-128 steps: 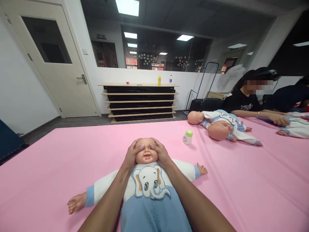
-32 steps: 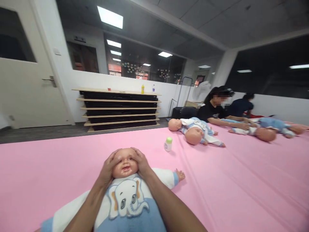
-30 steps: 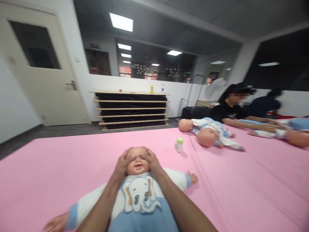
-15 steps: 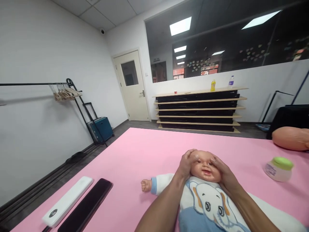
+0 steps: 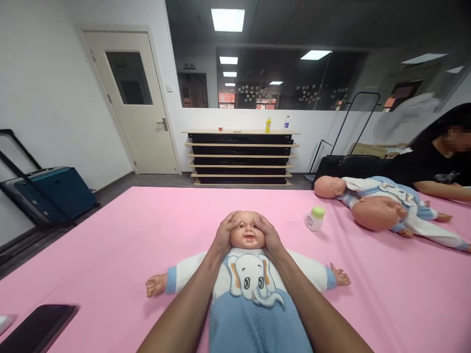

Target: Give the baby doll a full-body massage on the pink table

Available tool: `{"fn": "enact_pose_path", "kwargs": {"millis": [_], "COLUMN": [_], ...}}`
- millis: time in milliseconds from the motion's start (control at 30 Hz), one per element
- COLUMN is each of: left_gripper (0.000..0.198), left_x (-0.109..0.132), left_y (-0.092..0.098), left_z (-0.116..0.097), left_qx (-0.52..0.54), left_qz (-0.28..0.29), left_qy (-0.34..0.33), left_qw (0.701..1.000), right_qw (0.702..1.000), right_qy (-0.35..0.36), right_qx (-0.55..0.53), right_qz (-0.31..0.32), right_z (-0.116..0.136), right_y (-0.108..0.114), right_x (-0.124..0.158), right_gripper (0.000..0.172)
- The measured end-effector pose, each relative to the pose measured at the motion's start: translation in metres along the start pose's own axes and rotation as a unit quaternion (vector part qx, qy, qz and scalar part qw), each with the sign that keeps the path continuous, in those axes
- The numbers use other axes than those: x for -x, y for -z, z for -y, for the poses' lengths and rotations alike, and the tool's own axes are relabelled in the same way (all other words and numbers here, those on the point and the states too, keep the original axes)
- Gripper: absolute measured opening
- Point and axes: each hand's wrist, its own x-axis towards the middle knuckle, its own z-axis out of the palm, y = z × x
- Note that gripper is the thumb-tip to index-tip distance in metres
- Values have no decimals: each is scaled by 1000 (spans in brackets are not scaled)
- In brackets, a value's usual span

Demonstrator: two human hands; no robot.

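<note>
place all spots by the jar. your doll lies face up on the pink table, left of the jar and nearer you, legs out of frame. handling, left to right: its left-side sleeve sprawls flat; cloth looks plush and soft, likely limp, so a poor place to lift by. your left hand is cupped on that side of the head, fingers curved around it, thumb up by the brow. the head itself is glossy, probably firm hollow vinyl: light, a bit slick, not very fragile; best held as you have it, broad palms low on both sides, thumbs light on the painted eyes. your right hand, on the jar side, mirrors this, fingers wrapped on the head, thumb by the other eye. the other sleeve runs out just nearer you than the jar. changes from a moment ago, left to right: far left of the jar, the phone is now cut by the edge, and the white case is down to a corner; both showed far more fully. the doll, then right of middle, sits nearly central with both its hands in view; your hold looks the same. right of the jar, the other dolls show much more, and a co-worker has come into view.
</note>
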Motion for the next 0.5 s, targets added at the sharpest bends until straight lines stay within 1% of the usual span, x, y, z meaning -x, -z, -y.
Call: {"fn": "enact_pose_path", "kwargs": {"millis": [100,167,233,367,433,500], "left_gripper": [50,48,50,60,65,63], "left_x": [-2,-3,-3,1,1,1], "left_y": [2,2,2,2,3,3], "left_z": [4,6,6,4,3,2], "left_qx": [-3,-10,-18,-68,-83,-83], "left_qz": [-20,-41,-50,-24,-23,-31], "left_qy": [-16,-33,-46,-35,-30,-31], "left_qw": [1000,999,998,997,996,996], "right_qw": [1000,1000,999,999,998,998], "right_qy": [7,21,31,11,1,4], "right_qx": [2,-4,-5,39,59,67], "right_qz": [22,10,-11,-1,-3,-13], "right_z": [-4,-6,-8,-5,-2,0], "right_y": [2,3,3,3,3,2], "right_x": [-1,-1,-2,-1,0,1], "right_gripper": [44,41,40,52,57,57]}}
